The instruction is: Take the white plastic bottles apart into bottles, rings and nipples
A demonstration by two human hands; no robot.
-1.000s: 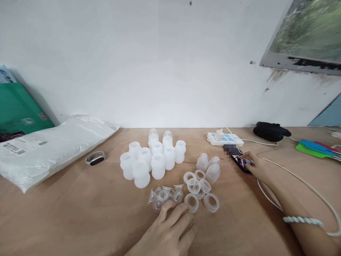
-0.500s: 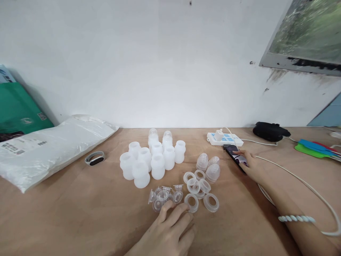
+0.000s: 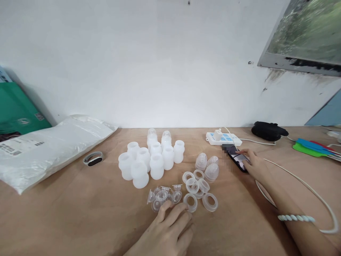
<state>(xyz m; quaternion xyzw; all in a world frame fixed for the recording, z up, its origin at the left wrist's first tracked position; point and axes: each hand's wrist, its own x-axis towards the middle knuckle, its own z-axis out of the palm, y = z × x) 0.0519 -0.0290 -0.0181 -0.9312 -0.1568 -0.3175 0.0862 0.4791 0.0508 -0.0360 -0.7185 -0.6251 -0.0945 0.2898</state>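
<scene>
Translucent white plastic dominates the plywood tabletop (image 3: 66, 213) before you. Your left hand (image 3: 166, 233) lies palm down at the near edge, fingers loosely extended and gripping nothing; its fingertips (image 3: 163, 209) touch the cluster of small clear funnel-shaped valves (image 3: 163, 195). Just right of that cluster lie several clear plastic rings (image 3: 198, 190), and behind the rings stand clear dome-shaped caps (image 3: 206, 165). Farther back, a group of frosted white bottle-shaped cups (image 3: 150, 160) stands upright, the pieces touching one another. Your right hand (image 3: 253, 164), with a pale beaded bracelet (image 3: 295, 217) at the wrist, rests open on the dark smartphone (image 3: 237, 158) lying flat, a finger on its screen. Behind the phone sits a white power strip (image 3: 223, 138), from which a white cable (image 3: 314, 193) curves round your right forearm. At left lie a large white plastic bag (image 3: 50, 145) and a grey wristband (image 3: 93, 158); a green carton (image 3: 16, 112) leans against the wall. A black pouch (image 3: 269, 131) and coloured flat tools (image 3: 314, 148) lie at far right.
</scene>
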